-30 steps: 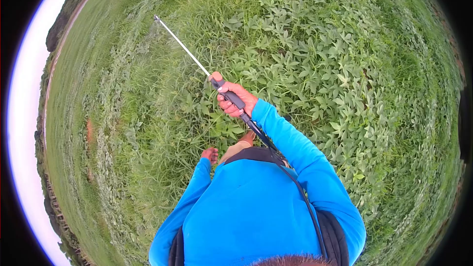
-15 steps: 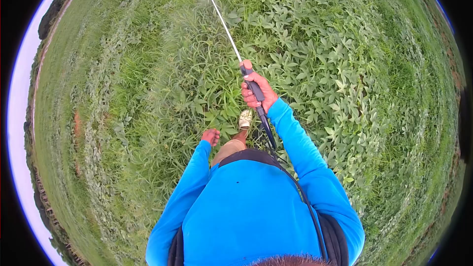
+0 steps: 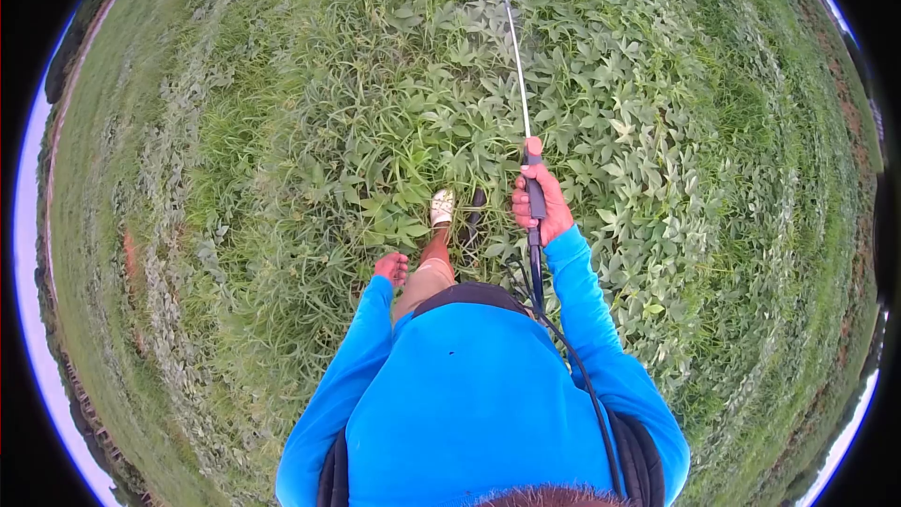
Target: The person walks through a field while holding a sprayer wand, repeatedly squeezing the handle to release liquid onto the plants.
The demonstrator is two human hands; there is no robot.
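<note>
My right hand (image 3: pixel 548 207) is wrapped round the dark handle of a spray wand (image 3: pixel 521 84), its thin metal lance pointing forward over the leaves. From the rear of the handle a black hose (image 3: pixel 574 357) runs back along my right side. The nozzle end is slightly blurred, above broad-leaved plants (image 3: pixel 638 145). Low on the left, my left hand (image 3: pixel 391 268) hangs beside my leg with its fingers curled in and nothing visible in them. Grass and leaves surround it.
Tall grass (image 3: pixel 267 253) and leafy plants cover the ground all round. A light-coloured shoe (image 3: pixel 442 207) stands among them, with a dark shoe (image 3: pixel 476 207) partly hidden by leaves. Dark straps cross my blue sleeves' inner sides. Trees line the far left edge.
The spray wand has swung to the right with my right hand, now pointing more nearly straight ahead. My left hand has shifted slightly left, and the dark shoe has come into view.
</note>
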